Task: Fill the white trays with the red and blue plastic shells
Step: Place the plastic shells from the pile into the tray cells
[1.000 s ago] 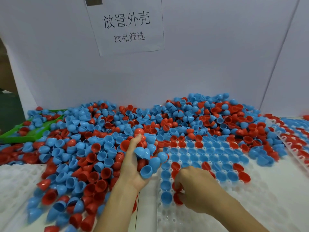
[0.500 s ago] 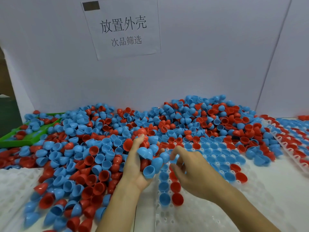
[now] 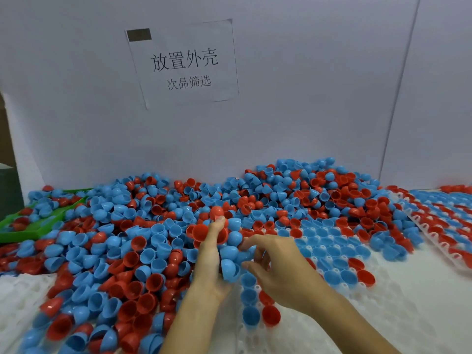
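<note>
A big heap of red and blue plastic shells (image 3: 143, 241) covers the table from the left to the back wall. My left hand (image 3: 210, 261) cradles a handful of shells (image 3: 227, 249), blue and red, at the heap's right edge. My right hand (image 3: 278, 269) reaches into that handful, thumb and fingers closing around a blue shell (image 3: 245, 254). Under the right hand lies a white tray (image 3: 344, 315); its far rows and left columns hold seated shells, the near right sockets are bare.
A second white tray (image 3: 439, 226) filled with shells lies at the far right. A green bin (image 3: 33, 226) with shells sits at the far left. Another white tray (image 3: 18, 297) shows at the near left. A white wall with a paper sign (image 3: 184, 65) stands behind.
My right hand lifted from the tray's near-left sockets, leaving a red shell there, and moved up left to the handful in my left hand. The left hand stayed put.
</note>
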The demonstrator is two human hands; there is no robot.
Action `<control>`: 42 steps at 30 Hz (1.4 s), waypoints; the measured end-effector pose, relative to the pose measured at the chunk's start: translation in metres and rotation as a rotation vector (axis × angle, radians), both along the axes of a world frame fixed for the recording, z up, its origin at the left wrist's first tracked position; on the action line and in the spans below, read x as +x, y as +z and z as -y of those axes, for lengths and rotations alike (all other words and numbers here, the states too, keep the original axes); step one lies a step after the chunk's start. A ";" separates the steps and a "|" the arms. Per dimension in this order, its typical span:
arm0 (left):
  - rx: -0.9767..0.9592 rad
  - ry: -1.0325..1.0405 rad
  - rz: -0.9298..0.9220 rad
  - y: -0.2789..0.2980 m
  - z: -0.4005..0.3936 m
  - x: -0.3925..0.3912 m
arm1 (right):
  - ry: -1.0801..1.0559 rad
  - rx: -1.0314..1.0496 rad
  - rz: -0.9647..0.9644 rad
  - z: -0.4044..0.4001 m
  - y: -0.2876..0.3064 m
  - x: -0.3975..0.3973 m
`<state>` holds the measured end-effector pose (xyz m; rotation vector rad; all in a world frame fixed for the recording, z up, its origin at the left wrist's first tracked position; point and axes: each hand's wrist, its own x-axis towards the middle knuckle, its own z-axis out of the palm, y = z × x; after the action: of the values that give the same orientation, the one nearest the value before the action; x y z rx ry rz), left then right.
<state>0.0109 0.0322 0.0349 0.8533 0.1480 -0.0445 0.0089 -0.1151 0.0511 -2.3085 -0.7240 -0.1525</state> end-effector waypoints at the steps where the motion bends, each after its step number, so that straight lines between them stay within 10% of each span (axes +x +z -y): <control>1: -0.007 0.008 -0.002 -0.003 -0.001 0.003 | -0.002 0.008 -0.010 -0.002 -0.001 0.004; 16: -0.197 0.073 -0.038 -0.014 -0.016 0.012 | -0.115 0.343 -0.091 -0.021 -0.004 0.027; 25: -0.188 0.038 -0.011 -0.021 -0.016 0.012 | -0.036 0.138 -0.114 -0.023 -0.009 0.025; 36: -0.240 0.116 -0.057 -0.014 -0.021 0.009 | 0.100 0.979 -0.407 -0.002 0.010 0.032; 42: -0.210 0.144 -0.069 -0.015 -0.021 0.010 | 0.140 0.900 -0.373 -0.005 0.008 0.029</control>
<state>0.0208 0.0529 0.0198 0.6301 0.2648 0.0449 0.0378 -0.1104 0.0590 -1.3681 -0.4767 0.0233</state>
